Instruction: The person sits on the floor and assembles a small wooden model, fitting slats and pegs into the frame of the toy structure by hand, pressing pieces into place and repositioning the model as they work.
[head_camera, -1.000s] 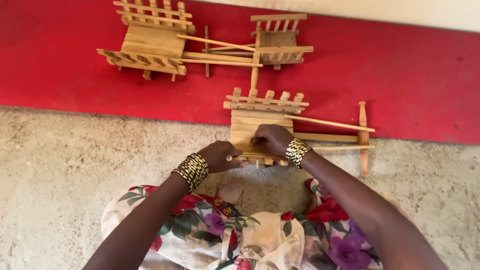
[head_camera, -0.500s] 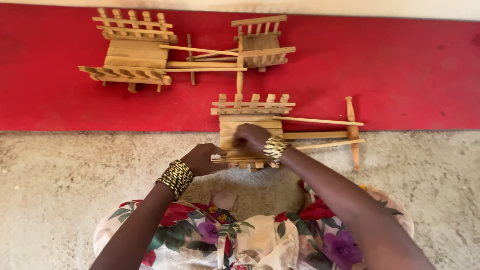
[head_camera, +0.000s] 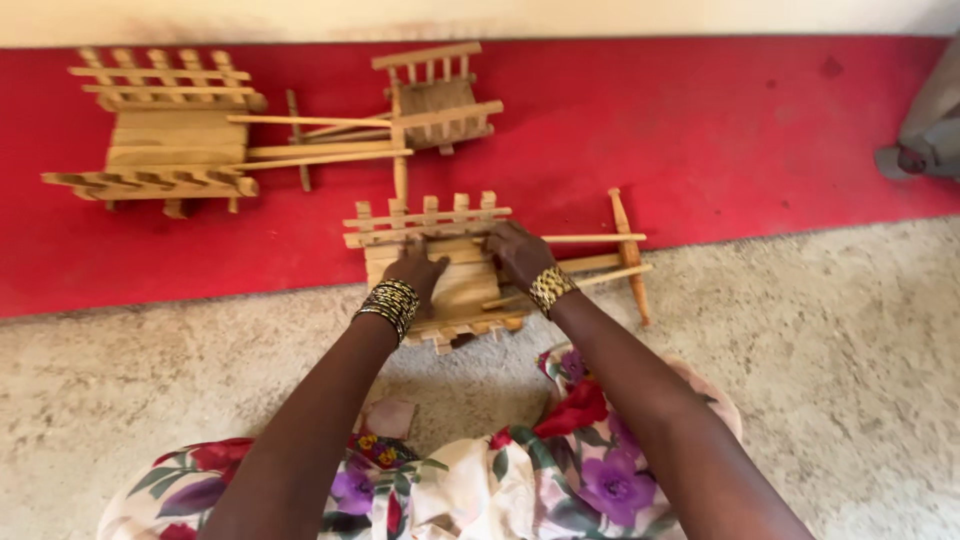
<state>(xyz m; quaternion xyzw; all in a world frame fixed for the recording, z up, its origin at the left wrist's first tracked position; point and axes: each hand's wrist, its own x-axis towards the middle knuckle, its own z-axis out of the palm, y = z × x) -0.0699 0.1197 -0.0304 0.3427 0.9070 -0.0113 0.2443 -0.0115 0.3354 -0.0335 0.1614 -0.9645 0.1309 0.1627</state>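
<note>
The left hand (head_camera: 418, 272) lies flat, fingers together, pressing on the bed of a small wooden cart model (head_camera: 445, 275); the right hand (head_camera: 515, 250) rests curled on the same bed beside the railing, and whether it pinches a piece cannot be told. The cart straddles the edge of the red mat (head_camera: 720, 130) and the concrete floor (head_camera: 830, 360), its shafts ending in a yoke bar (head_camera: 628, 252). Farther back lie a larger wooden cart (head_camera: 170, 135) and a small slatted frame (head_camera: 436, 95)

wooden carts (head_camera: 440, 265): 3 | hands (head_camera: 415, 272): 2 | bracelets (head_camera: 390, 305): 2
</note>
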